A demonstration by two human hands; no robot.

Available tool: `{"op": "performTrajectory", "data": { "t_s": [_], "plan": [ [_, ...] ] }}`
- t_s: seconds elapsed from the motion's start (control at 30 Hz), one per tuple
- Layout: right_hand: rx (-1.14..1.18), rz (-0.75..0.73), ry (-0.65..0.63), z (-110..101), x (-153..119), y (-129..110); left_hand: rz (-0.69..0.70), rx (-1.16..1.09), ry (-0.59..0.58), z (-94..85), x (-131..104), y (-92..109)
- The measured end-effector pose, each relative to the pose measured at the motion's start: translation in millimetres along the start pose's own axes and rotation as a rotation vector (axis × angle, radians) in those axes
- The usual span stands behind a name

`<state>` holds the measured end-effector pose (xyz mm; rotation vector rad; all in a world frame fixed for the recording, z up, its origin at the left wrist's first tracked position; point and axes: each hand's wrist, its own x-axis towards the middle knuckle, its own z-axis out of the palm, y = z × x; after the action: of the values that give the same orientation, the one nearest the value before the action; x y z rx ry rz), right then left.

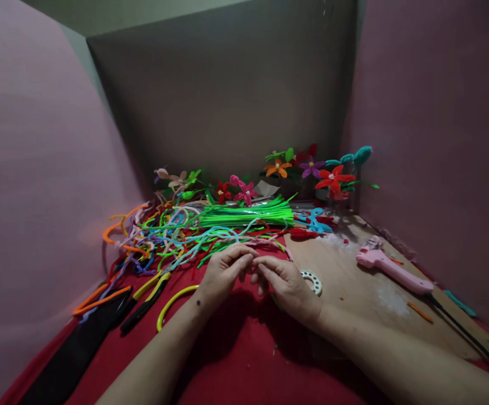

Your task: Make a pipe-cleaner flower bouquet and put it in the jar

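Observation:
My left hand (228, 270) and my right hand (284, 284) meet fingertip to fingertip above the red cloth (244, 360). Both are closed in a pinch, and whatever lies between the fingers is hidden or too small to name. Behind them spreads a heap of loose pipe cleaners (172, 230) in many colours. A bundle of bright green pipe cleaners (248, 215) lies just beyond. Beside my left forearm curves a yellow pipe cleaner (166, 309). A pale ring with dark holes (312, 282) shows partly behind my right hand.
Pliers with yellow and black handles (147, 298) lie at left by a black flat object (76, 343). A pink glue gun (394, 270) rests on the wooden board (354, 320) at right. Scissors with blue handles (317, 220) and pipe-cleaner flowers (333, 179) are at the back.

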<state>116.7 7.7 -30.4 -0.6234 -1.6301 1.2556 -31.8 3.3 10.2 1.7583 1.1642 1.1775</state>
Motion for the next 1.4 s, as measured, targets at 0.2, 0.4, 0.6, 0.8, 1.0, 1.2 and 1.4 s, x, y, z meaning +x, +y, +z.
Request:
{"op": "performTrajectory", "data": {
  "t_s": [0.2, 0.4, 0.6, 0.8, 1.0, 1.2, 1.4],
  "plan": [
    [-0.072, 0.012, -0.009, -2.2, 0.2, -4.2, 0.255, 0.138, 0.046, 3.8, 0.6, -8.3],
    [-0.2, -0.006, -0.025, -1.7, -2.5, -3.3, 0.425, 0.308, 0.1, 3.1, -0.9, -13.6],
    [-0.565, -0.119, -0.009, -2.4, -3.7, 2.0, 0.663, 0.701, -0.047, -4.3, -2.2, -9.8],
    [-0.894, -0.188, 0.009, -2.0, -5.3, 2.4, 0.767, 0.921, -0.199, -6.6, -4.1, -6.2],
    [-0.916, -0.274, -0.021, -3.3, -6.6, 2.3, 0.642, 0.759, -0.174, -6.0, -5.9, 0.9],
    [-0.816, -0.36, -0.158, 0.2, -11.8, -1.5, 0.279, 0.522, 0.076, -13.3, -7.2, 7.3],
    [-0.711, -0.401, -0.152, 1.6, -13.3, -4.9, 0.153, 0.489, -0.013, -17.0, -3.0, 0.8]
  ]
}}
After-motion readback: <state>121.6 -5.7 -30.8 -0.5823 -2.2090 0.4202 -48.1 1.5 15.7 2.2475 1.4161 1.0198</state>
